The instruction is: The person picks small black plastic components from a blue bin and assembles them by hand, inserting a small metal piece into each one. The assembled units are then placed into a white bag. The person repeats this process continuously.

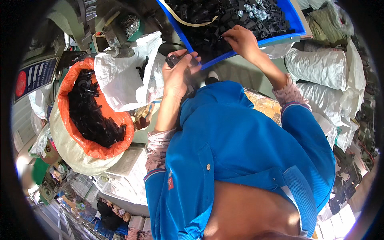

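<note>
My left hand [176,76] is closed around a black plastic part [173,61] with a rounded end, held just left of the blue tray's near corner. More of the part shows dark below the fingers. Over the blue tray [218,60], my right hand [242,42] has its thumb and fingertips pinched together, low among small black plastic pieces [272,28]. Whatever is between those fingertips is too small to make out. Shiny metal springs [256,12] lie in a heap on the black pieces, beyond my right hand. A curved cream strip [196,25] crosses the tray's left part.
To the left stands a sack with an orange liner [128,138], filled with black plastic parts [94,116]. A white sack [120,84] leans beside it. Behind is a green bowl of small metal pieces [132,26]. Stuffed white sacks [316,68] are stacked at the right.
</note>
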{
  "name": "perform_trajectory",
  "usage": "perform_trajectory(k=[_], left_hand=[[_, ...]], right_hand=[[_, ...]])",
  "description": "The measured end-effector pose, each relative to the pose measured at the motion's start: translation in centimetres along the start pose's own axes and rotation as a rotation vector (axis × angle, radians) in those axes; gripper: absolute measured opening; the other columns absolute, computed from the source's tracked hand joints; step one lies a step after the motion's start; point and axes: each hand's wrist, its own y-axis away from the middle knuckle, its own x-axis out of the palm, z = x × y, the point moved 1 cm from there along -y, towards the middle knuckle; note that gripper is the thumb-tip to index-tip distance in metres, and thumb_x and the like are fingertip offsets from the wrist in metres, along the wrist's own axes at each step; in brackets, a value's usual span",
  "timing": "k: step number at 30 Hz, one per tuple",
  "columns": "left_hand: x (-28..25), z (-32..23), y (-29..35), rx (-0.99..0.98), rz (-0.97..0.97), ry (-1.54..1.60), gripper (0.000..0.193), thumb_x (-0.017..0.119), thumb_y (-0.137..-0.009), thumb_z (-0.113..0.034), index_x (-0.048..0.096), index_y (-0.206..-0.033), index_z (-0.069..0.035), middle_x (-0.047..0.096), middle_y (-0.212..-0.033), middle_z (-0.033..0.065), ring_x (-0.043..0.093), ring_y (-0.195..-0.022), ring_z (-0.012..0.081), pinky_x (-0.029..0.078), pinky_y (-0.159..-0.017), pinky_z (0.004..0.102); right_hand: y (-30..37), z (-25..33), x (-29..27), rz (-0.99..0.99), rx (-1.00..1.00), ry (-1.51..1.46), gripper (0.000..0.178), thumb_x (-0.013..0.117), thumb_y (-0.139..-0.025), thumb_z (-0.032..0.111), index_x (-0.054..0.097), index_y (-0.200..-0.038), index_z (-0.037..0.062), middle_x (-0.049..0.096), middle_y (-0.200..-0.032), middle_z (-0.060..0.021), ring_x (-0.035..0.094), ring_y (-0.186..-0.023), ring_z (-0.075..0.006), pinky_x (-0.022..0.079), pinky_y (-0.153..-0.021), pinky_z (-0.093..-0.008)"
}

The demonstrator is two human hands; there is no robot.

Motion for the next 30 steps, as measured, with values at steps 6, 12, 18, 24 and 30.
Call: perform_trajectory(k=[6,12,18,24,30], left_hand=[[0.2,-0.7,0.3,0.243,0.029,-0.216,0.031,0.065,-0.088,0.002,0.056,-0.117,0.003,0.066,-0.109,0.0185,0.067,-0.097,0.0253,0.059,-0.081,0.0373],[-1.8,-2.0,0.9,0.502,-0.055,-0.465,0.031,0.073,-0.081,0.002,0.065,-0.111,0.000,0.068,-0.098,0.0045,0.060,-0.087,0.0075,0.051,-0.074,0.0218],[-2.3,-4.4,2.3,0.496,-0.108,-0.626,0.031,0.075,-0.078,0.001,0.069,-0.109,-0.001,0.069,-0.096,0.0042,0.060,-0.085,0.0074,0.049,-0.076,0.0226],[-3.7,-4.8,2.7,0.629,-0.215,-0.740,0.032,0.076,-0.075,-0.001,0.071,-0.106,-0.004,0.071,-0.100,0.0107,0.066,-0.090,0.0134,0.052,-0.082,0.0272],[-3.7,-5.5,3.4,0.584,-0.289,-0.553,0.040,0.075,-0.076,0.001,0.068,-0.115,-0.006,0.069,-0.098,0.0078,0.063,-0.089,0.0110,0.051,-0.081,0.0259]], right_hand=[[-3.6,-2.3,4.8,0.256,0.093,0.440,0.012,0.063,-0.082,0.017,0.070,-0.091,0.0118,0.062,-0.097,-0.0117,0.064,-0.091,-0.0344,0.053,-0.073,-0.0459],[-2.3,1.4,0.1,0.126,-0.028,-0.016,0.013,0.067,-0.086,0.011,0.069,-0.098,0.0078,0.063,-0.087,-0.0063,0.066,-0.080,-0.0199,0.053,-0.069,-0.0308],[-4.5,11.2,-1.4,0.359,-0.088,-0.802,0.014,0.064,-0.093,0.008,0.069,-0.103,-0.0005,0.068,-0.089,-0.0033,0.060,-0.077,-0.0075,0.049,-0.067,-0.0225],[-6.8,14.5,-0.1,0.324,-0.541,-0.395,0.010,0.066,-0.085,0.004,0.066,-0.094,-0.0016,0.063,-0.089,-0.0107,0.063,-0.078,-0.0220,0.051,-0.068,-0.0316],[-9.0,15.8,2.2,0.208,-0.894,-0.321,0.011,0.069,-0.081,0.001,0.067,-0.091,0.0021,0.060,-0.096,-0.0118,0.063,-0.085,-0.0299,0.054,-0.071,-0.0362]])
